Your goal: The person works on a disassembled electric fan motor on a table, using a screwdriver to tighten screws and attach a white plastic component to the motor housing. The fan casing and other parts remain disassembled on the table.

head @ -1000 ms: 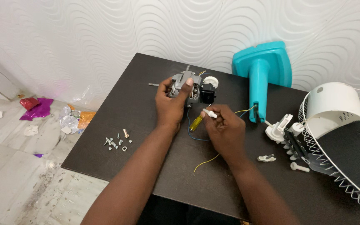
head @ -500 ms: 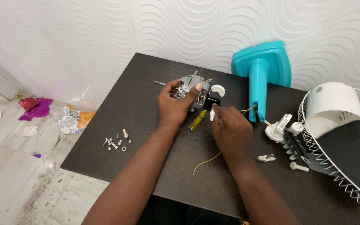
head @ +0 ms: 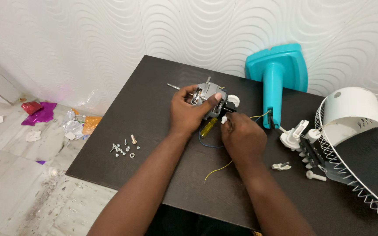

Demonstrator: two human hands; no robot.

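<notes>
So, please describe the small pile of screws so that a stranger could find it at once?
Start at the dark table and go to its left edge, left of the person's left hand. There lies the cluster of screws, small silvery pieces, lying alone on that side; the other loose parts are white plastic, over by the wire grille.

- Table (head: 154, 131): dark brown, plain.
- Wall (head: 88, 39), across the top of the frame: white with a wavy raised pattern.
- Fan stand (head: 278, 72), upper right: turquoise.
- Motor (head: 204, 94), centre: silver-grey metal.
- Screwdriver handle (head: 207, 127): translucent yellow.
- Wires: one yellow (head: 217, 170), one blue (head: 206, 144).
- Fan guard (head: 355, 175), right edge: white wire.
- Foil scraps (head: 38, 112) on the floor, left: magenta.
</notes>
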